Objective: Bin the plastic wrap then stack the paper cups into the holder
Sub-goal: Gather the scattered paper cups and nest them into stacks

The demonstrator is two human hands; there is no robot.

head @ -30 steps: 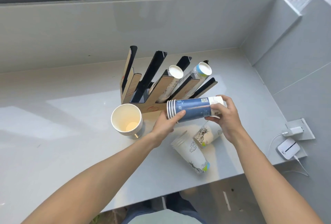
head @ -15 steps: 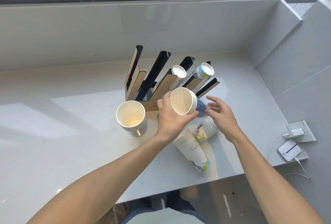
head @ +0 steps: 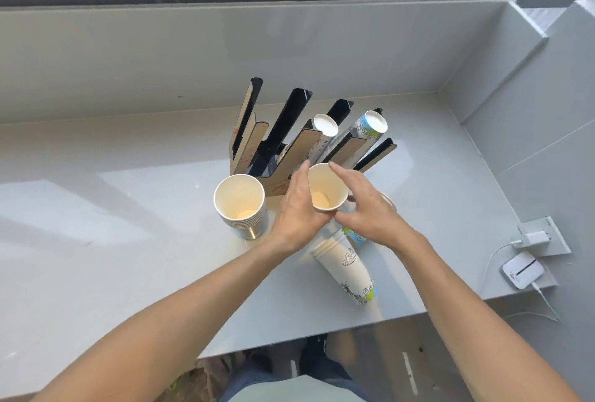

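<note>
A stack of blue paper cups [head: 325, 190] stands mouth-up just in front of the cup holder [head: 279, 141], a black and tan rack of slanted slots. My left hand [head: 297, 211] clasps the stack's left side and my right hand [head: 368, 211] its right side, fingers stretched along it. Two slots on the holder's right each hold a white cup stack [head: 325, 125] [head: 373, 121], bottoms up. Another cup stack [head: 240, 199] stands upright left of my hands. A stack of printed white cups [head: 349, 265] lies on its side near the counter's front edge. More cups are partly hidden under my right hand.
The grey counter [head: 112, 240] ends in a front edge close to my body and meets walls behind and at the right. At the right edge lie a socket plate with a charger [head: 534, 237] and a small white device [head: 523, 269] with cables.
The blue cup stack went from lying sideways between my hands to mouth-up. My left hand took it by the rim end, and now both hands close around it.
</note>
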